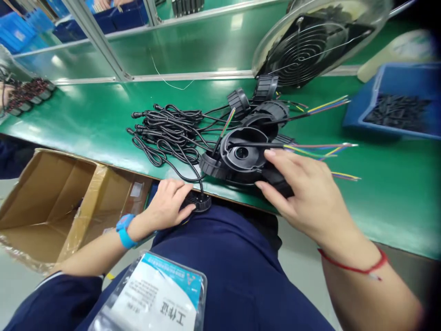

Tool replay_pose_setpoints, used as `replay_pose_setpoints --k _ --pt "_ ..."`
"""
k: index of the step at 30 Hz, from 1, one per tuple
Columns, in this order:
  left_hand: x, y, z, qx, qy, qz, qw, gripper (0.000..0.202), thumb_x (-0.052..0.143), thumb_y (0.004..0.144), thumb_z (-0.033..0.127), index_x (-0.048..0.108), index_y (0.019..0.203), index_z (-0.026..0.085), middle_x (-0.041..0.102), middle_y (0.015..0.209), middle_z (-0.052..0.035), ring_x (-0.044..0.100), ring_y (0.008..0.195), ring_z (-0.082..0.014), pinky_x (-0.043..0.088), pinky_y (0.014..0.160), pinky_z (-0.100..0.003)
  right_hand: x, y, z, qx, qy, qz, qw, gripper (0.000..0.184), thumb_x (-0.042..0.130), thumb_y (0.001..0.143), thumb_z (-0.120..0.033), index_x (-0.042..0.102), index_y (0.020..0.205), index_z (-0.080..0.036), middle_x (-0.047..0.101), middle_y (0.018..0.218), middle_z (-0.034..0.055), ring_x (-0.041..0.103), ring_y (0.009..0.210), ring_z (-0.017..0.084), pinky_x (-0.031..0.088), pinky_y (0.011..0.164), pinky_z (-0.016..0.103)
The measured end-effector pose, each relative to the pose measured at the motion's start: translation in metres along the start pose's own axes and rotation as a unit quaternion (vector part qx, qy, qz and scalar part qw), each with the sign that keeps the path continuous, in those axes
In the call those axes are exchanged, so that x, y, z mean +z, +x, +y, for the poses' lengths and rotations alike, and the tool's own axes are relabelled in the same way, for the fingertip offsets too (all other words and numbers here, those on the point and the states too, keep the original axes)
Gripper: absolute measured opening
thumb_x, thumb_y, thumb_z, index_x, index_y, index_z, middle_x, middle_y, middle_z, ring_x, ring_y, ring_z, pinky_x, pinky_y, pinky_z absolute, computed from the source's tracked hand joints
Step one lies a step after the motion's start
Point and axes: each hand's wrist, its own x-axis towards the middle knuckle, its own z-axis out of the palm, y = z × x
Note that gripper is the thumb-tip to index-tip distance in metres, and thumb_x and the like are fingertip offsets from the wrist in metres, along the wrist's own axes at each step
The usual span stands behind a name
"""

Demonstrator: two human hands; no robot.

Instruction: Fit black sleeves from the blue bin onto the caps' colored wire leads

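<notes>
My left hand (pixel 168 202) is closed on a black round plastic cap (pixel 203 203) at the table's front edge, by my lap. A black cable rises from this cap towards the bundle. At the near side of a pile of similar parts, my right hand (pixel 303 188) has its thumb and forefinger around a dark plastic part (pixel 278 180), mostly hidden by the hand. Just beyond its fingertips lies an open black round housing (pixel 243 154), with a cable and bare coloured wires across it. Coiled black cables (pixel 168 131) with small connectors lie to the left of the pile.
A blue bin (pixel 361 110) of small black pieces stands at right. Behind the pile is a fan (pixel 303 50) with a wire guard. An open cardboard box (pixel 48 207) sits below the table's left front. Small wired parts (pixel 31 94) lie far left. Another person's hands show at top left.
</notes>
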Motion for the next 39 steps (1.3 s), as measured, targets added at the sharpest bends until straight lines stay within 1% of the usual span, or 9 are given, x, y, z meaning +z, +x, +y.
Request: replay_pose_setpoints --k 5,9,16,21,25,29,32,36,39 --pt "0.028 -0.022 0.005 0.053 0.021 -0.057 0.997 0.061 0.066 0.079 0.035 0.039 0.128 0.011 0.037 0.131 -0.0182 0.039 0.114 -0.0301 0.038 0.095 -0.042 0.001 0.000 -0.001 -0.003 -0.008 0.002 1.000 0.049 0.054 0.086 -0.030 0.045 0.129 -0.009 0.056 0.117 0.0088 0.055 0.102 0.020 0.044 0.083 0.032" --pt "0.018 -0.002 -0.001 0.065 -0.024 -0.015 0.997 0.038 0.059 0.075 0.015 0.050 0.110 0.005 0.052 0.110 -0.0141 0.048 0.092 -0.0213 0.045 0.081 -0.033 0.004 -0.001 0.001 -0.008 -0.011 0.009 1.000 0.050 0.054 0.087 -0.030 0.044 0.131 -0.010 0.056 0.118 0.0066 0.054 0.103 0.017 0.042 0.085 0.029" --pt "-0.004 0.064 0.027 -0.214 -0.401 0.045 0.890 0.057 0.060 0.084 0.040 0.040 0.129 0.013 0.051 0.090 -0.0054 0.050 0.071 -0.0091 0.044 0.059 -0.022 0.001 -0.010 -0.012 0.032 0.103 0.077 0.991 0.047 0.050 0.088 -0.031 0.042 0.131 -0.012 0.051 0.125 0.0096 0.050 0.114 0.019 0.041 0.095 0.033" --pt "0.010 0.073 0.043 -0.169 -0.331 -0.001 0.928 0.068 0.057 0.084 0.050 0.037 0.133 0.008 0.047 0.121 -0.0149 0.048 0.109 -0.0187 0.044 0.095 -0.034 0.004 -0.026 -0.054 -0.025 0.140 0.096 0.985 0.053 0.056 0.071 -0.014 0.040 0.122 -0.012 0.043 0.129 0.0165 0.039 0.126 0.030 0.035 0.101 0.054" --pt "-0.017 0.071 0.003 -0.019 -0.311 -0.142 0.940 0.056 0.051 0.090 0.039 0.043 0.135 0.006 0.054 0.123 -0.0094 0.053 0.107 -0.0122 0.044 0.090 -0.023 0.024 -0.026 -0.072 0.033 0.027 0.088 0.995 0.048 0.069 0.074 -0.033 0.047 0.114 -0.020 0.049 0.126 0.0110 0.038 0.127 0.028 0.036 0.098 0.049" --pt "-0.034 0.113 -0.079 -0.039 -0.178 -0.001 0.983 0.028 0.047 0.093 0.032 0.062 0.100 0.010 0.061 0.097 -0.0032 0.054 0.091 -0.0091 0.041 0.084 -0.022 0.035 -0.020 -0.074 0.093 0.021 0.168 0.981 0.045 0.072 0.068 -0.037 0.050 0.103 -0.020 0.054 0.117 0.0115 0.040 0.120 0.030 0.029 0.097 0.060" --pt "-0.016 0.158 -0.129 -0.062 -0.011 -0.059 0.996 0.049 0.035 0.096 0.048 0.058 0.117 0.010 0.057 0.113 -0.0074 0.048 0.107 -0.0189 0.036 0.095 -0.032 0.035 -0.020 -0.073 0.102 0.022 0.171 0.980 0.045 0.072 0.065 -0.035 0.051 0.101 -0.019 0.049 0.120 0.0145 0.031 0.128 0.035 0.022 0.096 0.068" --pt "0.006 0.179 -0.149 -0.085 0.068 -0.239 0.965 0.061 0.015 0.097 0.057 0.060 0.101 0.018 0.059 0.099 -0.0042 0.054 0.093 -0.0223 0.037 0.080 -0.036 0.030 -0.021 -0.067 0.107 0.024 0.124 0.986 0.045 0.070 0.065 -0.028 0.047 0.102 -0.018 0.051 0.119 0.0148 0.032 0.128 0.036 0.015 0.095 0.073" --pt "-0.001 0.156 -0.144 -0.119 0.137 -0.212 0.960 0.059 0.015 0.096 0.058 0.057 0.095 0.016 0.058 0.092 -0.0055 0.052 0.092 -0.0242 0.033 0.079 -0.039 0.030 -0.015 -0.059 0.090 0.044 0.096 0.990 0.042 0.066 0.067 -0.026 0.045 0.101 -0.017 0.055 0.114 0.0134 0.043 0.119 0.032 0.013 0.095 0.073"
